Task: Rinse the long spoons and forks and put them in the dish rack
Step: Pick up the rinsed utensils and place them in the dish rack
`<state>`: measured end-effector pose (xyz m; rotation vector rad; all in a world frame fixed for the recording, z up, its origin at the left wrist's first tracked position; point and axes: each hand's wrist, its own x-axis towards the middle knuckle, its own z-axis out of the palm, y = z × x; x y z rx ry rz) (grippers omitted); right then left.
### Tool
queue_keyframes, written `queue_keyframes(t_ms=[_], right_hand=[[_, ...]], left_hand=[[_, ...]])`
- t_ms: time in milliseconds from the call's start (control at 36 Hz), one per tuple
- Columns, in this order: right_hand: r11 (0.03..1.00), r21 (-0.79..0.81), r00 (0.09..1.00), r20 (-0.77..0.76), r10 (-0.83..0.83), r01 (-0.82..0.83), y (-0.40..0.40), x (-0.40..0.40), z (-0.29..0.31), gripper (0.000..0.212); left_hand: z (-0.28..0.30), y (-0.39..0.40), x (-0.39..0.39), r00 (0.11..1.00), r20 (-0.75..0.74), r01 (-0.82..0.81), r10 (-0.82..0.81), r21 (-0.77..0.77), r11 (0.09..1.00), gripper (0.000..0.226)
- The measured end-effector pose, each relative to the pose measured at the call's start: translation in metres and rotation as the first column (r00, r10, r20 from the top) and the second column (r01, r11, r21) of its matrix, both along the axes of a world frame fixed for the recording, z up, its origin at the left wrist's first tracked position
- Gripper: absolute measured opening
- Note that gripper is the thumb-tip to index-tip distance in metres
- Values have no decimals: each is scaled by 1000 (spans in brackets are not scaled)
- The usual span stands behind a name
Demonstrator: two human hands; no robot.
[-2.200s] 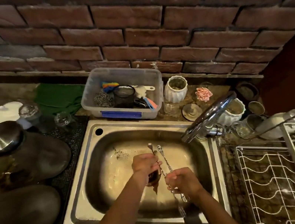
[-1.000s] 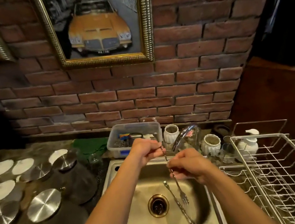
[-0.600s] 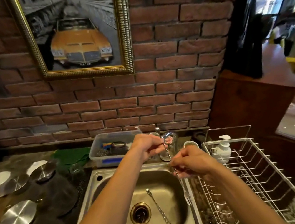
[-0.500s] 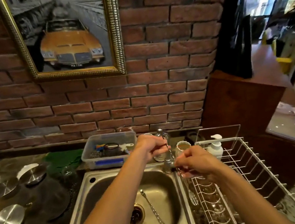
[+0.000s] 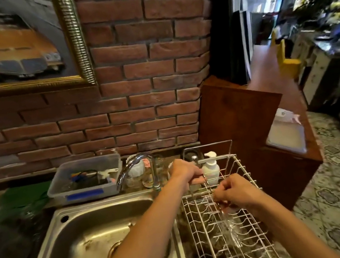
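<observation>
From the head view, your two hands hang over the white wire dish rack [image 5: 230, 226], which stands on the bench just right of the steel sink [image 5: 88, 239]. Your left hand [image 5: 186, 172] pinches the top of a long utensil [image 5: 208, 186] between curled fingers, and your right hand [image 5: 234, 191] curls its fingers round the same shaft lower down; the lower end shows only as a blur [image 5: 231, 233] among the wires, so you cannot tell from here whether it is a fork or a spoon, nor whether it touches the rack yet. Judged from this, you are at the placing step. Lower the utensil with its length along the rack wires, so that it lies across several of them instead of slipping through a gap to the bench below. Let the lower end settle first, then loosen the right hand, then the left, and keep clear of the soap pump bottle [image 5: 210, 168] at the rack's far end. Whether more cutlery waits in the sink cannot be told here, since your left arm covers much of the basin; the tap [image 5: 134, 168] stands over it, so look there before you count the job finished
</observation>
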<state>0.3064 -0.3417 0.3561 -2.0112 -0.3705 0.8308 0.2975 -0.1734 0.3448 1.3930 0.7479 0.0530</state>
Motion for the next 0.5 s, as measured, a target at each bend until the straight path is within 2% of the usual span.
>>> queue_keyframes(t_ms=[111,250,389,500], right_hand=[[993,-105,997,71,-37,45,-14,9,-14,9],[980,-190,992,122,-38,61,-24,12,-30,8],[972,-227,988,149,-33,66,-30,11,-44,24],[968,-239,987,158,-36,73,-33,13,-55,9]], left_hand=[[-16,-23,19,996,-84,16,-11,62,998,14],[-30,-39,28,984,-177,49,-10,217,975,17],[-40,-49,39,972,-236,80,-17,264,961,24],[-51,-53,52,966,-259,96,6,379,920,43]])
